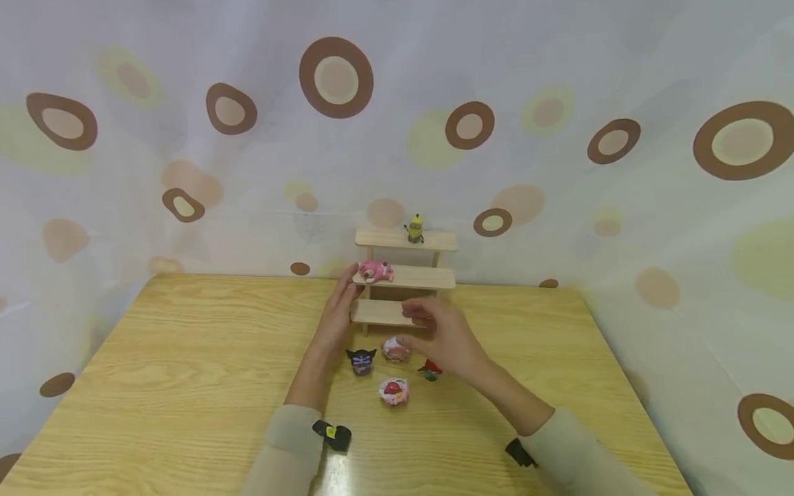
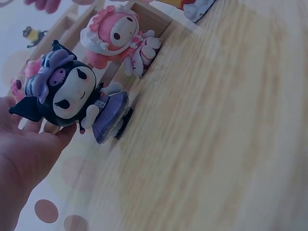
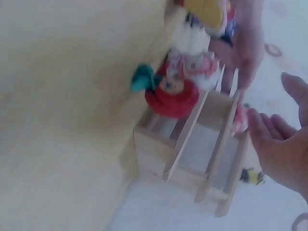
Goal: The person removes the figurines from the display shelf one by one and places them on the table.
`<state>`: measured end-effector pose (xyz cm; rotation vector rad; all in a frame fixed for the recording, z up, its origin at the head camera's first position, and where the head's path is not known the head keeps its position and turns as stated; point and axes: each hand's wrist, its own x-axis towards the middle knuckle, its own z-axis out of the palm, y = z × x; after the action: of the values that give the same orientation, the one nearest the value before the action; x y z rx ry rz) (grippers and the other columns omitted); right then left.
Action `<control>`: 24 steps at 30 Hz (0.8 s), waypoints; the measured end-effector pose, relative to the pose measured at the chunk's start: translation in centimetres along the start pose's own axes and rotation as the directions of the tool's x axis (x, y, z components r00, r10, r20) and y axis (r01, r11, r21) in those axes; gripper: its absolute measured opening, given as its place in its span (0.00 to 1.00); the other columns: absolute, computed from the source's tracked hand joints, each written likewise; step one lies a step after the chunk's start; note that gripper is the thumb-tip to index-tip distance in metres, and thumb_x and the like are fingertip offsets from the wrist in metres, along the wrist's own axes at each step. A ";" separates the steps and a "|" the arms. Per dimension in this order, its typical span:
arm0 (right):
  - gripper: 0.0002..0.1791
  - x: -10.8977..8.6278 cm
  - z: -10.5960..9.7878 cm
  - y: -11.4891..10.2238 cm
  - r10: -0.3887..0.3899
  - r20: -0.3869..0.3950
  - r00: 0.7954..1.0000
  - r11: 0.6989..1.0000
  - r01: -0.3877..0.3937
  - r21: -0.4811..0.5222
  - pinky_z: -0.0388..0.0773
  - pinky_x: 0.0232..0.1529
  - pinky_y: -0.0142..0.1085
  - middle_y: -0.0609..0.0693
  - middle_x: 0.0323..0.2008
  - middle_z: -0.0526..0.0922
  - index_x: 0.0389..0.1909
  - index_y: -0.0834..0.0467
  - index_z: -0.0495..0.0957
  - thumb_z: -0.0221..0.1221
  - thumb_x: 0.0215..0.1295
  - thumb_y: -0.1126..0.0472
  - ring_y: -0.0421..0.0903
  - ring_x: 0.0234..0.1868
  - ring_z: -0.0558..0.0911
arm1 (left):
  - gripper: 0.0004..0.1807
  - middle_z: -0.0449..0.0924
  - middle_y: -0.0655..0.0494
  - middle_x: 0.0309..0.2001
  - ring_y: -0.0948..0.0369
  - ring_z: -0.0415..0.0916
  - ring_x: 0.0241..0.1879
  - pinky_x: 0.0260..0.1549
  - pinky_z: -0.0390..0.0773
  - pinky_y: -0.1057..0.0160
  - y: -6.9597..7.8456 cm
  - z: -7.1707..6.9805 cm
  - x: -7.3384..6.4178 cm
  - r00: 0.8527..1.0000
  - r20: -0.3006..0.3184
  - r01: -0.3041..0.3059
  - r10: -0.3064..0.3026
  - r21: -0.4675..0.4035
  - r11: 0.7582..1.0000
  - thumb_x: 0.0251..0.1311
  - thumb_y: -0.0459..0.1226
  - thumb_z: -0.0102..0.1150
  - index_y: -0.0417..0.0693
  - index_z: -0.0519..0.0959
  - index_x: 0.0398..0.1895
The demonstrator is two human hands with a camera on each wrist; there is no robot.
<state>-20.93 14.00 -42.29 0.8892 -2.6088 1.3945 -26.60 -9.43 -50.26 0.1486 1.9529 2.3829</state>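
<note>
A three-tier wooden shelf [image 1: 428,277] stands near the wall. My left hand [image 1: 335,313] is at its left end, fingers extended, beside a pink bear figurine [image 1: 375,271] lying on the middle tier. In front of the lowest tier my right hand [image 1: 449,337] hovers with loosely bent fingers and nothing between them. Below it are a pink-hooded figurine [image 1: 394,349] and a red-haired mermaid figurine [image 3: 171,98], partly hidden in the head view. A black-hooded figurine [image 2: 72,91] in a purple dress stands upright near my left wrist.
A yellow minion figurine [image 1: 415,231] stands on the top tier. Another figurine [image 1: 393,391], with red and pink on it, is nearest me on the wooden table [image 1: 205,386]. A patterned cloth wall [image 1: 260,179] rises behind the shelf.
</note>
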 end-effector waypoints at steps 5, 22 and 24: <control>0.29 3.1 -0.3 1.5 -0.021 -0.056 0.998 0.999 0.024 0.048 0.81 0.64 0.50 0.61 0.61 0.83 0.65 0.64 0.78 0.74 0.65 0.64 0.60 0.63 0.83 | 0.27 0.53 0.53 0.83 0.49 0.52 0.81 0.80 0.48 0.37 -0.1 -0.1 0.1 1.000 -0.001 0.010 -0.010 -0.003 1.000 0.86 0.52 0.35 0.75 0.58 0.83; 0.30 9.3 1.0 3.6 0.031 -0.051 0.998 0.996 -0.035 -0.080 0.74 0.71 0.52 0.57 0.67 0.81 0.70 0.58 0.76 0.71 0.70 0.58 0.58 0.69 0.79 | 0.27 0.53 0.55 0.84 0.51 0.53 0.81 0.81 0.43 0.38 0.0 0.3 -0.1 1.000 -0.004 -0.005 0.005 -0.012 1.000 0.86 0.51 0.35 0.73 0.58 0.83; 0.29 9.7 1.1 3.9 0.033 -0.048 0.998 0.998 -0.035 -0.043 0.76 0.69 0.53 0.58 0.66 0.81 0.70 0.60 0.77 0.70 0.70 0.60 0.60 0.67 0.80 | 0.26 0.54 0.55 0.84 0.50 0.54 0.81 0.81 0.44 0.38 0.0 0.2 -0.1 1.000 -0.008 -0.006 0.006 -0.006 1.000 0.86 0.51 0.36 0.72 0.59 0.83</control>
<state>-30.77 10.30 -42.92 0.7996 -2.6210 1.3431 -26.46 -9.21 -50.23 0.1455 1.9508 2.3966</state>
